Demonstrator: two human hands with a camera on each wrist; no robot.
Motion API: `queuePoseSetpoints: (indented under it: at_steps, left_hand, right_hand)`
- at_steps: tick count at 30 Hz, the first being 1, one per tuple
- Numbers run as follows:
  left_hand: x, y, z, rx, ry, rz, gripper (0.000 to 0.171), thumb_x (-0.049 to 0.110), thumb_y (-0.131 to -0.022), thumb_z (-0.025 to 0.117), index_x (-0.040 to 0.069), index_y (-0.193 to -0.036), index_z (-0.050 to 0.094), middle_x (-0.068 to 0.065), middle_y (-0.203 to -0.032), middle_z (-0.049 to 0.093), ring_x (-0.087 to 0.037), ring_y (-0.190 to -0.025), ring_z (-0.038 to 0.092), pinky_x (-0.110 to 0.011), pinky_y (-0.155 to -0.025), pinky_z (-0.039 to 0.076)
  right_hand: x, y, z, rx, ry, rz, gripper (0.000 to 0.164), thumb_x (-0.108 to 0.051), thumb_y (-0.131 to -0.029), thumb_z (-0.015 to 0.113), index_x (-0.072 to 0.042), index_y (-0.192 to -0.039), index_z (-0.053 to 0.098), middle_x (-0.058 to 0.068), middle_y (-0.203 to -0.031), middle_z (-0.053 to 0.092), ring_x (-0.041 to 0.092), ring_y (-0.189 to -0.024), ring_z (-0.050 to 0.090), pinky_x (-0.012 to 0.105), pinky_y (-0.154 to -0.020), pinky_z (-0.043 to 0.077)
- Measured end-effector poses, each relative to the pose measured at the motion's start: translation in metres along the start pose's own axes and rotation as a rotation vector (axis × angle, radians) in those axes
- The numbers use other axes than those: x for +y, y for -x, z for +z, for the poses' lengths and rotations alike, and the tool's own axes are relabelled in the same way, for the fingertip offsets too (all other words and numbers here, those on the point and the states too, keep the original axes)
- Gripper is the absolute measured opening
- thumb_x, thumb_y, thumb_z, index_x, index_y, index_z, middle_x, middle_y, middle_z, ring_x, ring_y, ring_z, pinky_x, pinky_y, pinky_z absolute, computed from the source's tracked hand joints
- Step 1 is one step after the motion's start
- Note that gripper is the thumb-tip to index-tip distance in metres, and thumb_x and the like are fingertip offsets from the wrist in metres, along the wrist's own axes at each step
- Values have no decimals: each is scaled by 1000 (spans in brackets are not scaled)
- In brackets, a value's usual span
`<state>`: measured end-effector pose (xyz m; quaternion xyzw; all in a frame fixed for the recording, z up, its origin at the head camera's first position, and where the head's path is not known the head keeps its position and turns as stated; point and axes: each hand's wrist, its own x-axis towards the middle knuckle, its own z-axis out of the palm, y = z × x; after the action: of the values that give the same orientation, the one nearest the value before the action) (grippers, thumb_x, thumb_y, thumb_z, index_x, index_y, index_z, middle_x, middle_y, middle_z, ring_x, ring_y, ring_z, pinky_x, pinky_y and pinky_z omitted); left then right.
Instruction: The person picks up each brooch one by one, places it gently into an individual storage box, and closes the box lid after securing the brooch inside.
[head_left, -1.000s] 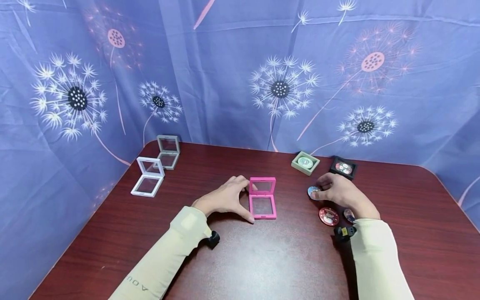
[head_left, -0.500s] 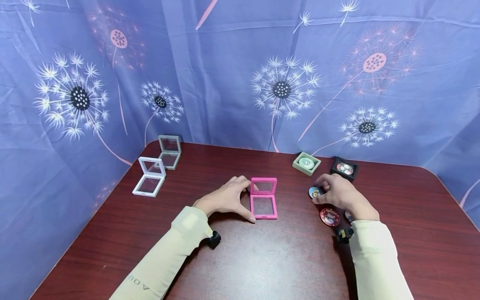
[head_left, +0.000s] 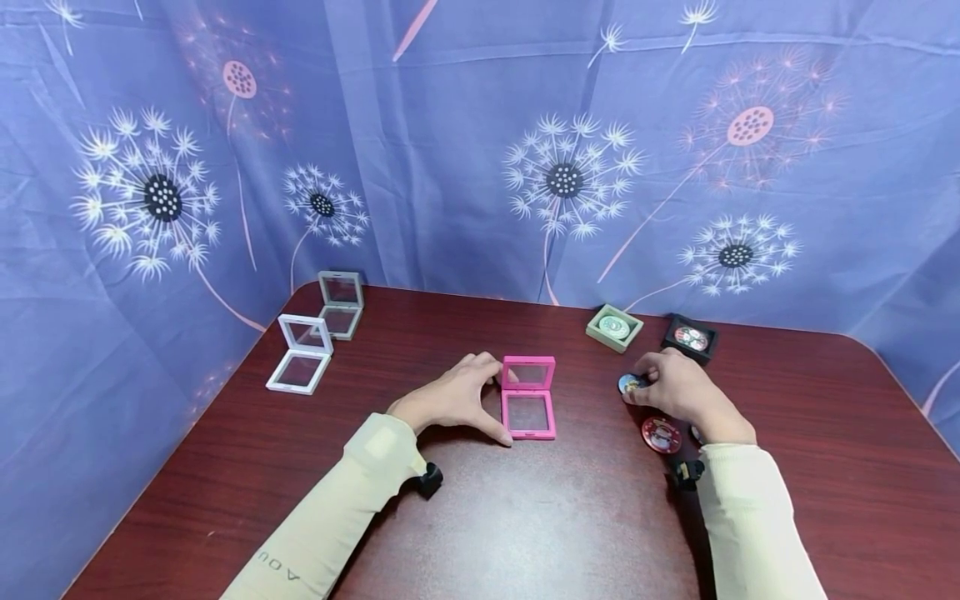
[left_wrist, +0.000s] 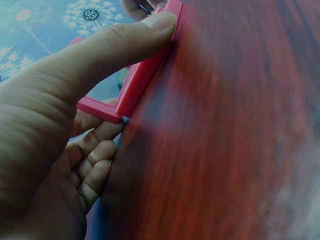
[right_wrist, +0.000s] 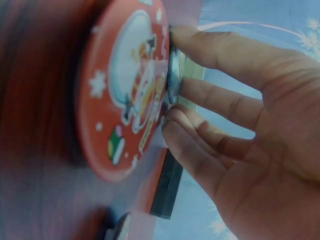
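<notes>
My left hand holds a pink hinged display frame at its left side, its lid raised. In the left wrist view the thumb lies along the edge of the pink frame, with curled fingers behind. My right hand pinches a blue round badge by its edge between thumb and fingers, low over the tabletop; whether it touches the wood I cannot tell. Nearer me lies a red round badge, large in the right wrist view. Another small badge is mostly hidden by the right wrist.
A white frame and a grey-green frame stand unfolded at the far left. At the back right sit a green frame and a black frame, each with a round badge. A patterned blue cloth hangs behind the table.
My right wrist has shifted slightly left and now covers more of the small dark badge. The left hand keeps its place at the pink frame. The whole head view drifts slightly.
</notes>
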<state>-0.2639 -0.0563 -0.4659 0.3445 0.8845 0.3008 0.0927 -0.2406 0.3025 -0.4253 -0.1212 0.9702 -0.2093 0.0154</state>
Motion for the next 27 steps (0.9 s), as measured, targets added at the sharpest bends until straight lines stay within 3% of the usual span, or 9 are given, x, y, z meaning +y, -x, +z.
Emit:
queuePoseSetpoints:
  at_steps: [13, 27]
  left_hand:
    - [-1, -1, 0, -1, -3, -4, 78, 49, -66, 101, 21, -129, 65, 3, -125, 55, -15, -115, 47, -34, -100, 46]
    - [-2, -1, 1, -1, 9, -3, 77, 48, -66, 101, 21, -129, 65, 5, -124, 55, -14, -115, 47, -34, -100, 46]
  right_hand:
    - [3, 0, -3, -9, 2, -20, 41, -21, -77, 93, 4, -104, 75, 13, -91, 60, 27, -82, 58, 48, -78, 49]
    - [-6, -2, 2, 9, 72, 3, 38, -15, -77, 85, 12, -99, 69, 26, -99, 63, 43, -93, 63, 58, -89, 52]
